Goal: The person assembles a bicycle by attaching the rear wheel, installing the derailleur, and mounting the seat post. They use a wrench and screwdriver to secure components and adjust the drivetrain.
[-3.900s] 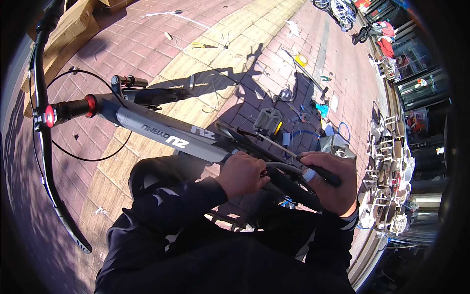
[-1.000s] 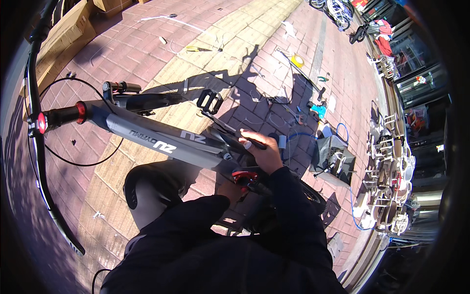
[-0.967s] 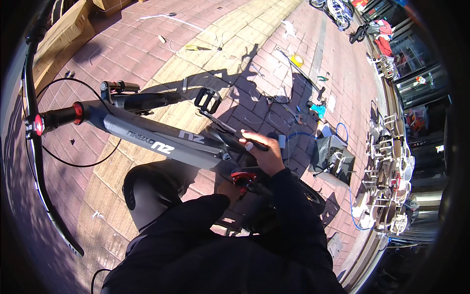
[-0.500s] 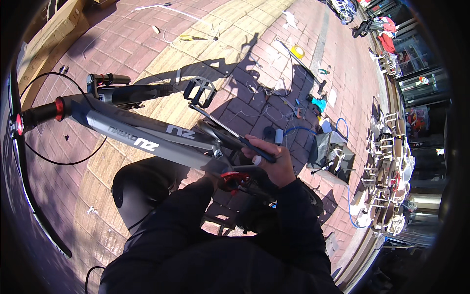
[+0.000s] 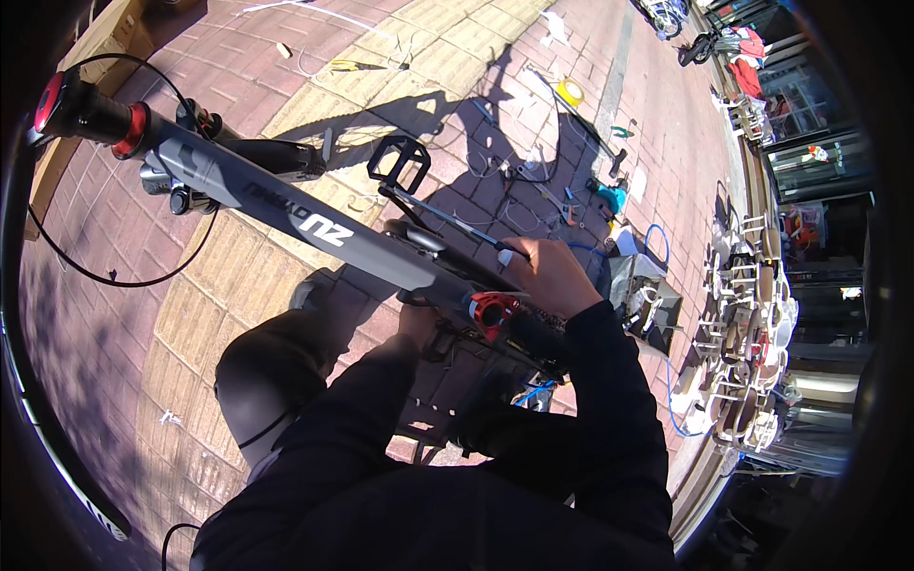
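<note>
A grey bicycle frame (image 5: 286, 214) slants across in front of me, with a red clamp-like ring (image 5: 490, 309) at its near end. Beyond the tube, my right hand (image 5: 552, 276) is closed round a wrench-like tool with a long thin metal shaft (image 5: 447, 219); its handle is hidden in the fist. The shaft reaches to the black pedal (image 5: 399, 164), where its tip meets the pedal's inner end. My left hand (image 5: 416, 326) is below the tube, beside a dark part I cannot make out; its fingers are mostly hidden.
The handlebar (image 5: 33, 419) curves along the left edge, with a looping black cable (image 5: 124, 284). Yellow-handled pliers (image 5: 354, 66), a yellow tape roll (image 5: 569, 91) and a teal power tool (image 5: 609, 197) lie on the paving. Chairs (image 5: 752, 314) line the right side, and cardboard (image 5: 105, 43) stands top left.
The bicycle frame has rolled and shifted, and its fork now shows below the tube. My right hand has moved slightly right with the tool, its wrist turned over so the handle is covered.
</note>
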`<action>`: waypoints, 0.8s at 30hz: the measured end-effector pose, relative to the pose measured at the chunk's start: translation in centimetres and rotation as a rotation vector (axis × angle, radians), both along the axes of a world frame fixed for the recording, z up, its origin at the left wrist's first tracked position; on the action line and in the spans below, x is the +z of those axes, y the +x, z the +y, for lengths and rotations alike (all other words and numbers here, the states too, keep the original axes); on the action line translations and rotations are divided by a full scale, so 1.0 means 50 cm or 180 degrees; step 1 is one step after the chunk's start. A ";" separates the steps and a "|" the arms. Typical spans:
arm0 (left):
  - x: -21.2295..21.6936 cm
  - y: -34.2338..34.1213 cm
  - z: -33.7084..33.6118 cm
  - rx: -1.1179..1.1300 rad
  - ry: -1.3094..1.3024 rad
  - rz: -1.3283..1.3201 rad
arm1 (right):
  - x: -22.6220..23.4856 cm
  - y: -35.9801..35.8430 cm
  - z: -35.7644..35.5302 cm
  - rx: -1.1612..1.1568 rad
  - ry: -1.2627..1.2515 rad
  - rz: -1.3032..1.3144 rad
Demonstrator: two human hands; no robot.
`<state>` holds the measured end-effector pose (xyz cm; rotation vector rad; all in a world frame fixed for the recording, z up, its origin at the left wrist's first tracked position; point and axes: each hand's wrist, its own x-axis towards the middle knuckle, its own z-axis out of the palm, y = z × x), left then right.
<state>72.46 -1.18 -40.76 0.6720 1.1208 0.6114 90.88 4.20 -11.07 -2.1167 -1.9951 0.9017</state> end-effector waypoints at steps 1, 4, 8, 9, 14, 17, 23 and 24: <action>-0.010 0.007 0.002 0.0001 -0.0227 0.0117 | -0.008 0.009 0.007 -0.0019 -0.0001 -0.0121; -0.043 0.020 -0.006 0.0195 -0.0405 -0.0148 | -0.036 0.042 0.019 -0.0097 -0.0220 -0.0327; -0.119 0.032 -0.016 0.0059 0.0480 0.0888 | -0.046 0.061 0.004 0.0301 -0.0289 -0.0698; -0.142 0.034 -0.013 0.0116 0.0582 0.1114 | -0.035 0.063 0.002 0.0397 -0.0276 -0.0723; -0.212 0.002 -0.024 0.0026 0.1361 0.1603 | 0.113 0.111 -0.023 0.1347 -0.0350 -0.1093; -0.183 -0.003 -0.014 0.0169 0.1273 0.1469 | 0.110 0.116 -0.034 0.0937 -0.0279 -0.1091; -0.071 -0.029 0.057 0.0059 0.1288 0.2105 | -0.002 0.202 -0.056 0.0154 -0.0222 -0.0865; -0.062 -0.028 0.063 -0.0075 0.1137 0.2121 | -0.028 0.217 -0.056 0.0204 -0.0224 -0.0830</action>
